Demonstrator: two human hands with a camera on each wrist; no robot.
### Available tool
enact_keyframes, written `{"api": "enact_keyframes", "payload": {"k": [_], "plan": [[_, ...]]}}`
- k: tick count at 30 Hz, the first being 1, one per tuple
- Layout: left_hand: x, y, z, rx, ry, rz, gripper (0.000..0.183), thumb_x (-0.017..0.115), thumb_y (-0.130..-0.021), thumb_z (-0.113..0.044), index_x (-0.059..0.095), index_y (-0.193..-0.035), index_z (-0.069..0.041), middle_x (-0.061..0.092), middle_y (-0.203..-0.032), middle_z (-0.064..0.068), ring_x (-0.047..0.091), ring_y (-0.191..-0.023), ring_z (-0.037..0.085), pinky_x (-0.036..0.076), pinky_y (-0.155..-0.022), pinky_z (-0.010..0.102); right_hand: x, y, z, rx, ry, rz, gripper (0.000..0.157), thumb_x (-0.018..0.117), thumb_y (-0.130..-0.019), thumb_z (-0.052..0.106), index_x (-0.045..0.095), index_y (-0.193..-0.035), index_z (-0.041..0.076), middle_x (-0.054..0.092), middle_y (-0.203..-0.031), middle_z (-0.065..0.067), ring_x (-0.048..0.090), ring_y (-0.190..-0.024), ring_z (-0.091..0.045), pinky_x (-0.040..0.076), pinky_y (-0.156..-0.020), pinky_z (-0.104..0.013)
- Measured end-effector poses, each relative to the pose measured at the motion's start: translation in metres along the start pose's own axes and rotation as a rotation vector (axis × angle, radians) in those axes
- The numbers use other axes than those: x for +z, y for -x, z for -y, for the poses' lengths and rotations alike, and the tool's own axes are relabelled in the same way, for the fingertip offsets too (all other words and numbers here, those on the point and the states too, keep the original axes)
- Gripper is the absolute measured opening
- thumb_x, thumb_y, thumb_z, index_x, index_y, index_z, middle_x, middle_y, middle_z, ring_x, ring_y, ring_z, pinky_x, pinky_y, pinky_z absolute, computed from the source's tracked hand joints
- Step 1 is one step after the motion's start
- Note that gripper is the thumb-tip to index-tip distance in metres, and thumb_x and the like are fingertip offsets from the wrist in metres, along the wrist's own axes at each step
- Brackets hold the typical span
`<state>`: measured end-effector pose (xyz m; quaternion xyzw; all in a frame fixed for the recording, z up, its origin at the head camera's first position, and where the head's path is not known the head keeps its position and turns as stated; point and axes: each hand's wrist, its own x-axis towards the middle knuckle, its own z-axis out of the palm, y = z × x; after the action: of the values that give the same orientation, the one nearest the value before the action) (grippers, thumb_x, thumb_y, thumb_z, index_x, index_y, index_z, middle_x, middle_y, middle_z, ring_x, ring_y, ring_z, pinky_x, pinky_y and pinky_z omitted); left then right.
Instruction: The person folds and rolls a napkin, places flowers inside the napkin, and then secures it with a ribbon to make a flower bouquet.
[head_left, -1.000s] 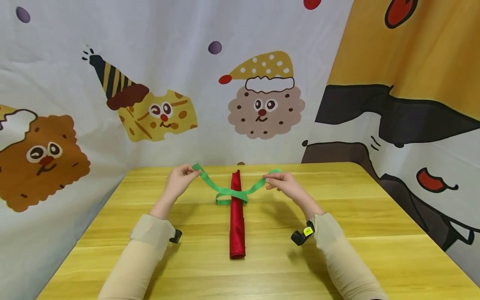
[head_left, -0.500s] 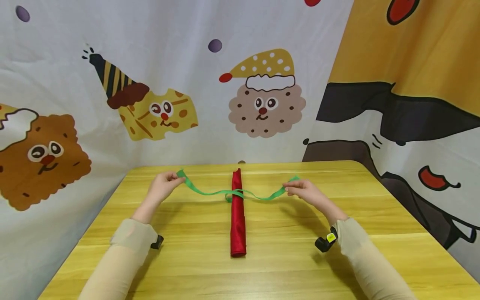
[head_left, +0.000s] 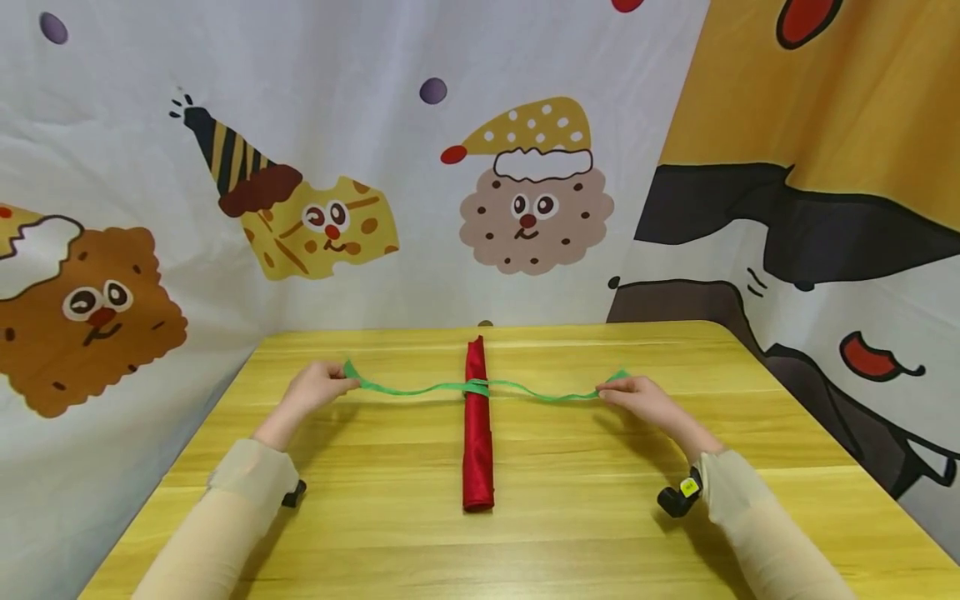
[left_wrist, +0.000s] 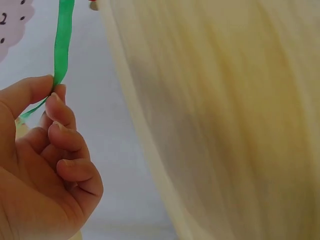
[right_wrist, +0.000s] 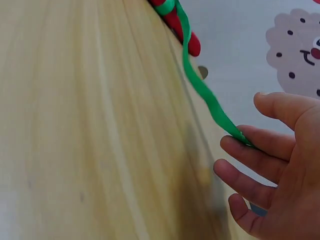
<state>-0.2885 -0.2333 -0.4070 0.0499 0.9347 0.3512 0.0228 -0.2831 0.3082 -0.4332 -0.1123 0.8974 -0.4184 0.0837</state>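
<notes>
A red rolled cloth (head_left: 477,450) with a satin sheen lies lengthwise on the table. Round its upper part passes a green ribbon (head_left: 420,391), crossed there and drawn close, with one tail running out to each side. My left hand (head_left: 318,385) pinches the left tail between thumb and fingertips, as the left wrist view shows, its other fingers curled. At the opposite side, my right hand (head_left: 637,398) holds the other tail. In the right wrist view this ribbon tail (right_wrist: 205,92) runs in between the index and middle fingers, with the thumb apart from it.
The yellow wood-grain table (head_left: 375,542) ends at a far edge just beyond the cloth roll. Behind it hangs a white curtain (head_left: 420,250) printed with cartoon biscuits and cheese. A small black camera (head_left: 678,497) sits at the right wrist.
Both hands have moved outward, away from each other, and come slightly lower. The ribbon's loose loop at the left of the roll has shrunk and its tails have stretched out flatter.
</notes>
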Motion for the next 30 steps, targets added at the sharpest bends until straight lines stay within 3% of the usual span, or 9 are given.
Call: {"api": "enact_keyframes", "payload": {"k": [5,11,17,24,30], "plan": [[0.002,0.000,0.003,-0.001,-0.045,0.045,0.028,0.062,-0.094,-0.026,0.056,-0.074,-0.007,0.048,-0.063,0.002,0.035,-0.054,0.015,0.032,-0.053,0.031,-0.005,0.004,-0.009,0.035,-0.017,-0.036,0.048,0.058,-0.098,0.031,0.058,-0.129,-0.005,0.067,-0.112,-0.019,0.064,-0.100,-0.028,0.044,-0.094,-0.046],[0.005,-0.001,0.003,-0.038,-0.071,0.093,0.028,0.062,-0.093,-0.028,0.062,-0.082,-0.001,0.060,-0.075,0.010,0.045,-0.058,0.018,0.039,-0.056,0.032,-0.010,0.006,-0.017,0.062,-0.031,-0.047,0.050,0.057,-0.098,0.032,0.056,-0.131,-0.006,0.065,-0.114,-0.020,0.062,-0.097,-0.027,0.047,-0.082,-0.037],[0.008,-0.004,0.004,-0.073,-0.119,0.109,0.026,0.065,-0.089,-0.026,0.056,-0.073,-0.007,0.054,-0.068,0.004,0.048,-0.060,0.019,0.041,-0.057,0.032,-0.010,0.007,-0.017,0.076,0.003,-0.029,0.053,0.056,-0.098,0.034,0.053,-0.133,-0.006,0.060,-0.120,-0.022,0.059,-0.099,-0.029,0.046,-0.076,-0.038],[0.007,-0.006,0.000,-0.063,-0.215,0.118,0.026,0.063,-0.088,-0.030,0.052,-0.073,-0.011,0.048,-0.068,0.003,0.042,-0.063,0.019,0.035,-0.059,0.032,-0.009,0.005,-0.017,0.057,0.097,-0.019,0.051,0.055,-0.099,0.034,0.054,-0.133,-0.004,0.046,-0.138,-0.029,0.038,-0.129,-0.047,0.037,-0.098,-0.057],[0.007,-0.005,-0.009,-0.074,-0.264,0.128,0.023,0.063,-0.085,-0.028,0.054,-0.073,-0.011,0.049,-0.068,0.003,0.043,-0.064,0.019,0.035,-0.060,0.033,-0.009,0.003,-0.019,0.043,0.133,-0.009,0.051,0.055,-0.099,0.034,0.056,-0.132,-0.004,0.048,-0.136,-0.030,0.038,-0.128,-0.049,0.037,-0.098,-0.059]]}}
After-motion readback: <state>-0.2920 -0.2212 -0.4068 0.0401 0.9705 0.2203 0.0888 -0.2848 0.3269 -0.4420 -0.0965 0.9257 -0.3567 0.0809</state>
